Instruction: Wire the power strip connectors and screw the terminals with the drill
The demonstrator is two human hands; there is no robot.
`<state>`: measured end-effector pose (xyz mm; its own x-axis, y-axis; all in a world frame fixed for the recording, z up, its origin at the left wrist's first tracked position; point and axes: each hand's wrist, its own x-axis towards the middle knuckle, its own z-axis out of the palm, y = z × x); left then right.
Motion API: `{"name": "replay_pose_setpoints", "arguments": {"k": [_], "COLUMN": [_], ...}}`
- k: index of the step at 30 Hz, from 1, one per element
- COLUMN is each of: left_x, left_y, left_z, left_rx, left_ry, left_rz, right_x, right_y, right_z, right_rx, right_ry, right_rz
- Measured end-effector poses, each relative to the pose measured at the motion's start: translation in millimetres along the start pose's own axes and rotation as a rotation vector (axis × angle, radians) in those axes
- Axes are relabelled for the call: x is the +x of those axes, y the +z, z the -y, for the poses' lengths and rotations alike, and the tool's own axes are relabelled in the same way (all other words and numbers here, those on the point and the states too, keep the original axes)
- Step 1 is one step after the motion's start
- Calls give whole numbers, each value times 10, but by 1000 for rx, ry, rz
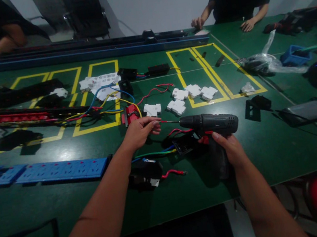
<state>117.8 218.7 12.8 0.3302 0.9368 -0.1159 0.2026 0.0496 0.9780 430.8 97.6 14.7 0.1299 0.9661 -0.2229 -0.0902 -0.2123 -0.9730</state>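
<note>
Over the green worktop (274, 147) the right hand (229, 149) wraps its grip shut round the handle of a black cordless drill (211, 123), whose bit points left to the left hand (141, 131), fingertips pinched at the tip, above black parts with coloured wires (164, 152)

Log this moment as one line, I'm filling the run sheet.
right hand: grips cordless screwdriver | left hand: fingers at its bit tip | below: black part with coloured wires | surface: green table
</note>
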Motion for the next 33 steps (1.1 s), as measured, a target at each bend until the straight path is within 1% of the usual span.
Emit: {"name": "replay_pose_setpoints", "arguments": {"k": [5,11,15,21,28,33], "left_x": [6,13,20,24,12,-19], "left_y": [-11,-3,7,-1,46,80], "left_z": [48,60,81,118,126,134], "left_rx": [-19,-55,-67,-174,-144,-221], "left_ry": [4,-16,-54,-48,-86,-80], "left_rz": [17,-3,-24,-8,-63,-73], "right_x": [7,39,45,32,28,34], "right_y": [-15,-38,-37,-31,-28,-38], "right_z": [-23,-73,-64,-45,-59,-75], "right_rx": [-9,12,11,-5,3,33], "right_ry": [-5,1,9,15,11,-4], "right_rz": [-5,-1,15,41,44,37]}}
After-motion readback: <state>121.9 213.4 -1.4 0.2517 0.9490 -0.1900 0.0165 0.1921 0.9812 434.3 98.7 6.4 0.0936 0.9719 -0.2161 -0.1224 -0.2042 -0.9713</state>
